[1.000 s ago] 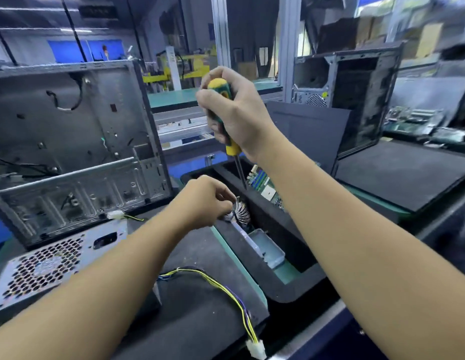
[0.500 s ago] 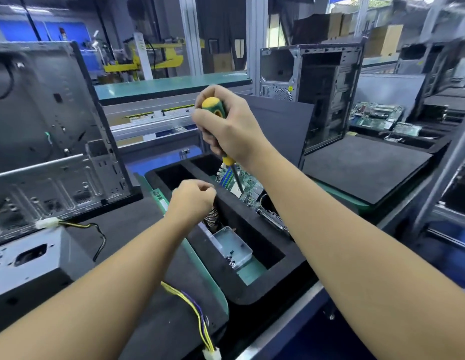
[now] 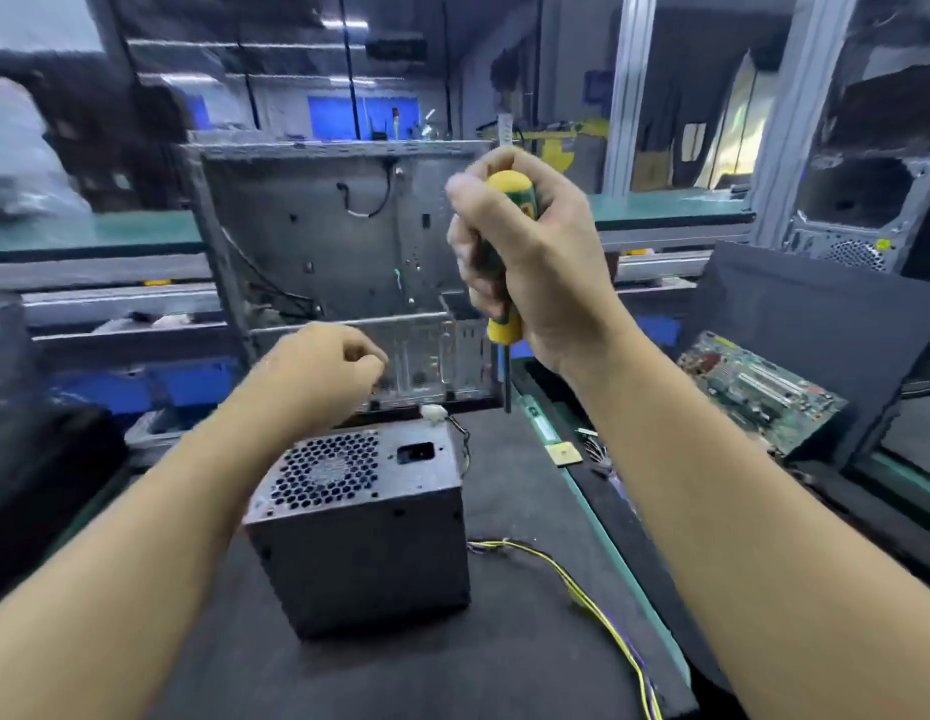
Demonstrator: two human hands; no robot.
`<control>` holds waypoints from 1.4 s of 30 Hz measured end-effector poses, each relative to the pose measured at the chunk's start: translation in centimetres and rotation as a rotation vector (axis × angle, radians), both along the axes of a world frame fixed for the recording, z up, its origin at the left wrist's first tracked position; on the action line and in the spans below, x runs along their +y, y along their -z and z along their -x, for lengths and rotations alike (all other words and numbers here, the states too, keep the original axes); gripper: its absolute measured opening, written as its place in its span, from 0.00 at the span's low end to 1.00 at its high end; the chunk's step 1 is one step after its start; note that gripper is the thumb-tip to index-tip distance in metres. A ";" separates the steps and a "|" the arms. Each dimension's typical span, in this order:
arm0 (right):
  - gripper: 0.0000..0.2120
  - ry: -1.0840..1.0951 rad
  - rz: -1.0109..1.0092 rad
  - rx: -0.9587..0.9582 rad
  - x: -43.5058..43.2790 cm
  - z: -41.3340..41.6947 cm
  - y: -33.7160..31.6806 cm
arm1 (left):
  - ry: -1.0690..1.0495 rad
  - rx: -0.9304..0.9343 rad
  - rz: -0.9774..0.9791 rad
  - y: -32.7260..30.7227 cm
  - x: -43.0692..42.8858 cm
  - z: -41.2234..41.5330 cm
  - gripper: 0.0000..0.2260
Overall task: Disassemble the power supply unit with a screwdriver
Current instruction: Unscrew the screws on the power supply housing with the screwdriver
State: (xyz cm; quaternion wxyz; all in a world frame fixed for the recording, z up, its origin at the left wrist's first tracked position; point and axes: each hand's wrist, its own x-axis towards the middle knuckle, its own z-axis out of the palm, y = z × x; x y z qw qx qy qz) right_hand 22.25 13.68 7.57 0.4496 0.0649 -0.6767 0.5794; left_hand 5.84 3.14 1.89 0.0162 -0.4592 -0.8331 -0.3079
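Seen from the head camera, the right hand [image 3: 535,262] gripped a yellow-and-green-handled screwdriver [image 3: 506,330] upright, tip down. The left hand [image 3: 322,376] hovered with its fingers curled; whether it pinched anything could not be told. The dark grey metal power supply box [image 3: 358,537] stood on the black-matted tabletop [image 3: 504,667] below both hands, untouched.

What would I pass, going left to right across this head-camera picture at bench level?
From the left: power supply unit → yellow-and-green screwdriver, gripped upright in the right hand → green motherboard. The left hand overlaps the unit, so it is left out.
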 end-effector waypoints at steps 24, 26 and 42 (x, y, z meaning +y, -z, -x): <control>0.16 -0.311 0.217 -0.123 -5.9 15.5 2.3 | 0.076 -0.928 -0.717 11.3 -6.0 2.5 0.14; 0.16 -0.332 0.217 -0.102 -5.8 15.7 2.4 | 0.083 -0.935 -0.724 11.4 -5.9 2.7 0.13; 0.15 -0.257 0.201 -0.157 -6.5 16.6 2.5 | 0.125 -0.938 -0.725 11.4 -6.0 2.6 0.09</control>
